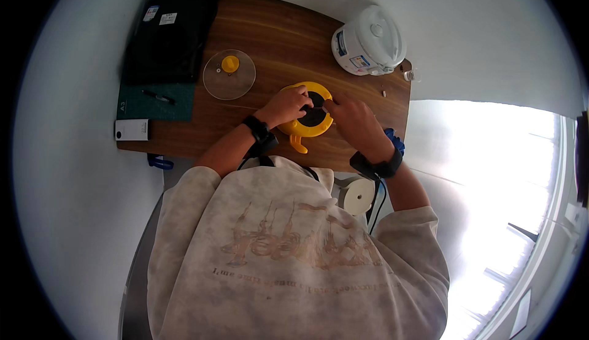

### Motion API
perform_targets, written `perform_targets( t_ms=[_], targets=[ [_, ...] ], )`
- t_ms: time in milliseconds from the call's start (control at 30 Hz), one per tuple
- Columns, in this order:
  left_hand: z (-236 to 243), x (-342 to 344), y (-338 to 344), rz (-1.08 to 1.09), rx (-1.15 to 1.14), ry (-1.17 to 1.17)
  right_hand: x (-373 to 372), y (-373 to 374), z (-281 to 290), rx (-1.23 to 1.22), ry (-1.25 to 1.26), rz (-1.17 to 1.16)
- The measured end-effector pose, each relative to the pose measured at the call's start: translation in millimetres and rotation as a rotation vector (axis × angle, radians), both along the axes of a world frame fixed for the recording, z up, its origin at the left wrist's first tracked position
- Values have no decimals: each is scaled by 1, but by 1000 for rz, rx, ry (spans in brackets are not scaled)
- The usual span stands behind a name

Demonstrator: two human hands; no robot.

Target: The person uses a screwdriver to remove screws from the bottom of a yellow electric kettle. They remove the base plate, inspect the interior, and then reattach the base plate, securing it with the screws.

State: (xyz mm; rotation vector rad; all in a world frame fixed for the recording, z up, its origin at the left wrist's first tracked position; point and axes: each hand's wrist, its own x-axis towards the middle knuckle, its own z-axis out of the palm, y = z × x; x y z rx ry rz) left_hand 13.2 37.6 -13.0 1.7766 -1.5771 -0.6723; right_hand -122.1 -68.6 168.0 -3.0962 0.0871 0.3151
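From the head camera, both hands meet over a small yellow pot (305, 122) with a dark inside, which sits near the middle of the wooden tabletop (276, 33), a little toward its near edge. The left hand (286, 105) is curled over the pot's left rim, fingers bent down onto it. The right hand (354, 121) reaches in from the other side with its fingertips at the dark opening; whether it pinches anything I cannot tell, since the fingers hide what lies under them. A short yellow handle sticks out toward the near edge.

The pot looks light, and both hands press on its top rather than its base — a sideways push could tip or slide it toward the near edge, which is close.

A glass lid (229, 74) with a yellow knob lies flat to the left, apart from the pot. Behind it a black case (170, 33) fills the far left corner, with a green cutting mat (156, 101) and a pen in front of it. A white rice cooker (369, 41) stands at the far right corner. Bare wood lies between lid and cooker — the widest free room.
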Motion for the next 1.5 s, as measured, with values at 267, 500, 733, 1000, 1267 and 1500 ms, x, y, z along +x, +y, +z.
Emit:
perform_targets(
  t_ms=[267,500,733,1000,1267,1500],
  targets=[
    [0,0,1,13,-7,-9,9,4,-6,-28,65,-447],
    [2,2,0,-10,17,8,-5,-5,6,98,72,-516],
    [3,1,0,-8,17,18,-28,-9,16,236,-107,-321],
    [5,0,2,-5,-4,20,-31,-13,7,224,-201,-156],
    [4,0,1,-10,15,4,-28,-12,5,242,-159,-124],
    [3,0,2,-7,20,22,-27,-14,2,232,-178,-94]
  ],
)
